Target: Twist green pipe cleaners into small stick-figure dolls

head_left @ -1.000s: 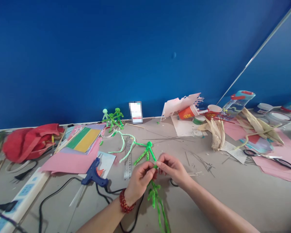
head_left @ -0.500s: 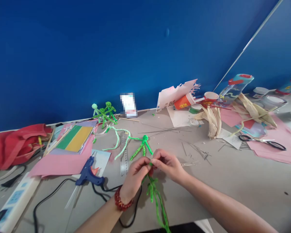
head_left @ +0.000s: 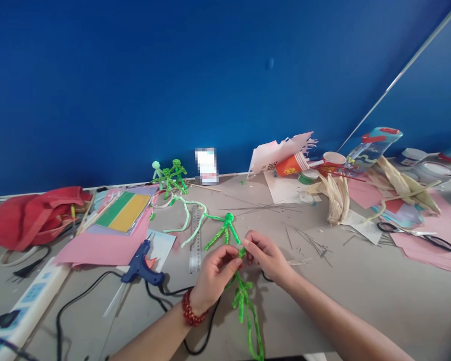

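Left hand (head_left: 215,281) and right hand (head_left: 266,258) are close together over the worktop (head_left: 323,306), both nearly closed, fingertips pinching a green pipe-cleaner figure (head_left: 225,234) at a point just below its head and arms. Left hand's fingers curl in, a red bead bracelet (head_left: 190,309) on that wrist; right hand's thumb and fingers come in from the other side. Contact point partly hidden by the fingers. More green pipe-cleaner (head_left: 242,306) hangs below the hands, over the worktop; whether it joins the figure cannot be told from this view. Just beyond lie pale green pipe-cleaner strands (head_left: 186,216) and a steel ruler (head_left: 196,240), the strands touching the figure's arm. Farther back, against the blue wall (head_left: 135,85), stand small green figures (head_left: 169,178). To the left: a blue glue gun (head_left: 141,266) beside pink paper (head_left: 105,253), a striped card pack (head_left: 124,212), a red bag (head_left: 33,218), a white power strip (head_left: 30,298) and black cable (head_left: 78,296). To the right: thin wires (head_left: 311,243), corn husks (head_left: 335,200), black-handled scissors (head_left: 417,236) on pink paper (head_left: 424,248), an orange paper cup (head_left: 287,165) and a plastic bottle (head_left: 376,145).
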Tool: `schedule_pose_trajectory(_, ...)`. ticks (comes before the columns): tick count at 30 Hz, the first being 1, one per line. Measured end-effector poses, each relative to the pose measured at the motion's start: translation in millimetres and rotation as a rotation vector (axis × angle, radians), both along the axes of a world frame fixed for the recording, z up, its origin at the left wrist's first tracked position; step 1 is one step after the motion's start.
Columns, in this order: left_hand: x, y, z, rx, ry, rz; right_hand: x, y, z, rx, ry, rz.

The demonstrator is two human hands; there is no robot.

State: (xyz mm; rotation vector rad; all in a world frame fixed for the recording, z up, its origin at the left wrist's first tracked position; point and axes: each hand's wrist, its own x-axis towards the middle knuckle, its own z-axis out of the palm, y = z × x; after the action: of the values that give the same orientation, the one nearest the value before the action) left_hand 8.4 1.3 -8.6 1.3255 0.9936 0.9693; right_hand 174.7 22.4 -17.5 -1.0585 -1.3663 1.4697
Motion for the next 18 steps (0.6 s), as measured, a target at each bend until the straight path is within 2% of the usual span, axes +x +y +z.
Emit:
schedule_pose_trajectory(3, 0.4, -0.8, 0.2, 0.023, 0.028, 0.026, -1.1, 0.5, -0.2, 0.051, -0.079, -0.017)
schedule_pose_trajectory(7, 0.5, -1.6, 0.7, 0.043, 0.077, 0.038, -1.3, -0.9, 1.5, 0.198, -0.233, -0.04)
schedule_pose_trajectory(10, 1.0, -1.2, 1.6, 0.061, 0.101, 0.032, -0.6, -2.8, 1.8, 0.248, -0.262, -0.033)
schedule_pose_trajectory(15, 1.2, 0.6, 5.2, -0.108, -0.075, -0.067, -0.2, -4.2, 1.1, 0.236, -0.18, 0.008)
schedule_pose_trajectory(18, 1.7, 1.6, 6.6, -0.175, -0.123, -0.072, -0.2, -2.9, 0.4, 0.251, -0.195, 0.013)
